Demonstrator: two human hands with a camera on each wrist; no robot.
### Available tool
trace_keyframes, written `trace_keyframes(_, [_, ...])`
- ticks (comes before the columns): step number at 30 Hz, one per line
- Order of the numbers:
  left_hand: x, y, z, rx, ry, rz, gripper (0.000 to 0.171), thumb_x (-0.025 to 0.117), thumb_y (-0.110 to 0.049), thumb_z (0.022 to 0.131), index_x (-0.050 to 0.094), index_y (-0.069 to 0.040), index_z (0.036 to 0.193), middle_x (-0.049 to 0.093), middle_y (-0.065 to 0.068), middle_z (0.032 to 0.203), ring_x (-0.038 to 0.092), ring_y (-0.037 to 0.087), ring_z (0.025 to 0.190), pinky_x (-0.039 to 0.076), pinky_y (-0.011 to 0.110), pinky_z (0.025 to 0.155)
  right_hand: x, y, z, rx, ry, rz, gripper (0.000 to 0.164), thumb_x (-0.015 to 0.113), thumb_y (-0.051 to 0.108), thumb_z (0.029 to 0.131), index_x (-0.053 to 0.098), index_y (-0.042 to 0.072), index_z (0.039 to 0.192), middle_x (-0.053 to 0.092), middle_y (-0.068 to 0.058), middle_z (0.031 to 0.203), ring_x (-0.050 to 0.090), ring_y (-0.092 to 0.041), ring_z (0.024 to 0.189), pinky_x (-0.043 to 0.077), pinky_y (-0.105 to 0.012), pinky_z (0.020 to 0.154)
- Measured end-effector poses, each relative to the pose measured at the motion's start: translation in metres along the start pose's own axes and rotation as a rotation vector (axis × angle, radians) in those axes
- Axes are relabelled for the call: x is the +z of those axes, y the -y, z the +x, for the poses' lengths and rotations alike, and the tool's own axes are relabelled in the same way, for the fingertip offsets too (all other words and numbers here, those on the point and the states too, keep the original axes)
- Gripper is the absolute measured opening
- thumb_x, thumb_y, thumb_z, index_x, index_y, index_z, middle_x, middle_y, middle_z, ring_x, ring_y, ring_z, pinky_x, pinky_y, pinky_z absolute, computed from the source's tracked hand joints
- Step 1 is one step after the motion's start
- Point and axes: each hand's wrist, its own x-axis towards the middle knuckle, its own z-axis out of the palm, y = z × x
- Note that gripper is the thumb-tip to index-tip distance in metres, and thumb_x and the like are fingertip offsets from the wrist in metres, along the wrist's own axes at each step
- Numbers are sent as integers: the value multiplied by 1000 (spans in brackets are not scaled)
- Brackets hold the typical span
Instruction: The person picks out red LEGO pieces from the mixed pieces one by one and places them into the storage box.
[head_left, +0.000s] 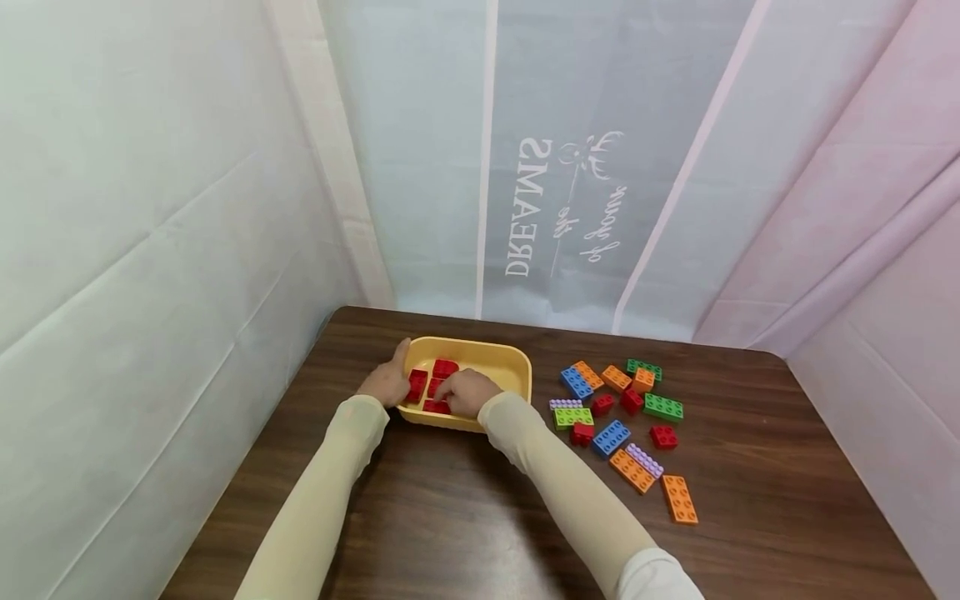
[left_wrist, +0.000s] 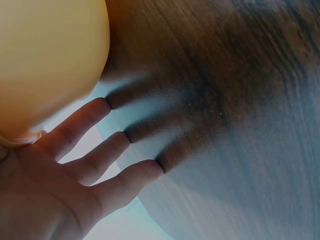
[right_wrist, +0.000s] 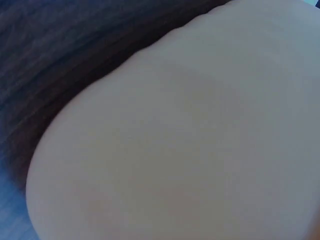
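A yellow tray [head_left: 491,354] stands on the table with several red bricks [head_left: 417,385] lying in its left half. At the tray's left end is my left hand [head_left: 386,383], touching the rim. The left wrist view shows three straight, spread fingers [left_wrist: 125,182] of that hand below the tray's outer wall, their tips on the table. My right hand [head_left: 467,393] reaches over the near side into the tray, its fingertips at the red bricks. Whether it pinches a brick cannot be made out. Pale sleeve fabric [right_wrist: 170,135] fills most of the right wrist view and hides that hand.
Loose bricks in several colours lie right of the tray, among them blue bricks [head_left: 611,438], orange bricks [head_left: 679,500], green bricks [head_left: 663,407] and red bricks [head_left: 663,437]. The dark wooden table [head_left: 435,508] is bordered by hanging pale cloth [head_left: 187,250] on the left, back and right.
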Motion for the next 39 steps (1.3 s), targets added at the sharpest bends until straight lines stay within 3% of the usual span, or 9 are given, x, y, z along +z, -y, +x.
trace_keyframes(9, [-1,2,1,-7,26,0,83,45,-6,95,0,-18,163,61,25,121,59,32,87,49,49,86,-8,-6,-9,52,-91,19,31,58,9,94,75,14,120,72,2,108,60,-15,89,49,-32,85])
trace_keyframes(14, [-2,3,1,-12,27,2,83,44,-6,94,-1,-16,163,60,26,121,58,33,88,48,50,86,-25,-20,-26,125,-195,60,30,58,19,99,70,11,126,68,-4,117,62,-22,108,48,-40,95])
trace_keyframes(21, [-2,4,2,15,43,12,86,43,-3,91,-3,-14,163,66,20,94,58,30,70,48,43,71,-43,-53,-65,218,-307,74,37,56,28,102,65,12,135,58,-8,132,52,-28,126,42,-46,104])
trace_keyframes(29, [0,3,0,3,53,4,85,42,-5,94,-5,-15,163,62,28,115,59,33,82,48,46,79,-52,-100,-124,379,-335,102,42,56,30,102,60,12,140,50,-15,144,44,-37,134,36,-57,107])
trace_keyframes(34, [0,2,-2,4,55,0,84,42,-5,93,-5,-14,163,59,31,123,58,35,87,48,48,82,-53,-125,-163,450,-364,37,42,59,24,101,61,6,138,51,-21,141,47,-42,128,40,-59,101])
trace_keyframes(37, [-1,2,-3,4,55,5,84,42,-5,93,-5,-13,163,57,32,126,58,36,90,48,50,85,-53,-135,-182,518,-356,2,43,63,26,99,62,3,135,57,-22,130,55,-41,116,45,-58,95])
trace_keyframes(39, [-1,2,-4,11,54,17,84,42,-5,93,-5,-13,162,57,33,126,59,36,90,48,51,86,-51,-139,-192,562,-329,-6,40,66,29,97,65,3,127,61,-19,114,58,-36,100,50,-52,85])
